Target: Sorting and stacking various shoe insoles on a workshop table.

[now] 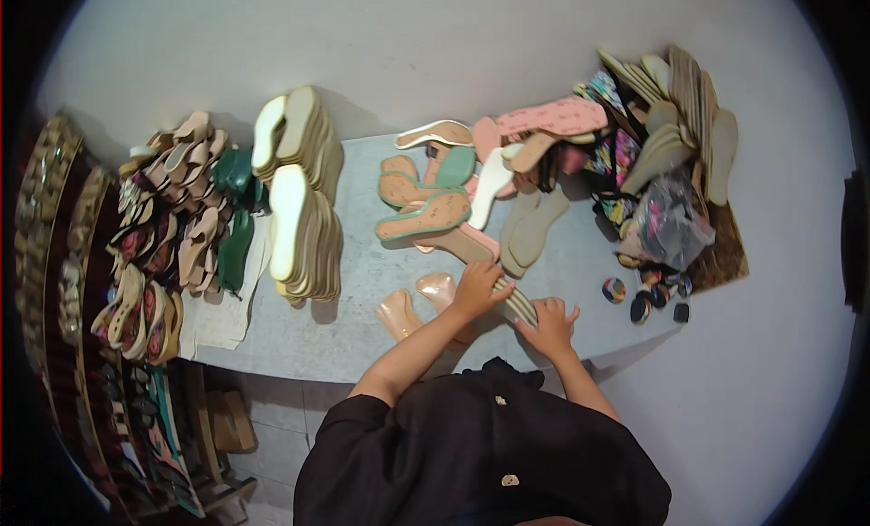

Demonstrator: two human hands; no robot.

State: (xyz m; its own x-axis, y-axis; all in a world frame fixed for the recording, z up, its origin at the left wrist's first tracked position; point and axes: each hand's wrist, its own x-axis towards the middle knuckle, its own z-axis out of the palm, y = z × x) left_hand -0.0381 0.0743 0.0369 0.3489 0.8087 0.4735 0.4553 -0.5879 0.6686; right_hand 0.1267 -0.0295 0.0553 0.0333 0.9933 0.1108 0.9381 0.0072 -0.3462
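A short stack of pale insoles is tilted on edge near the front of the table. My left hand is closed over its upper left end. At the lower right end, my right hand grips the stack, some of its fingers spread outward. Beside my left forearm lie two shiny beige shoe straps. Just beyond the stack are flat grey-beige soles. Farther off, green-edged insoles overlap pink and white ones.
Tall stacks of soles stand on the grey table, left of centre. Finished sandals and straps crowd its left end. At the right are a clear plastic bag, small round containers and more soles. A shoe rack stands far left.
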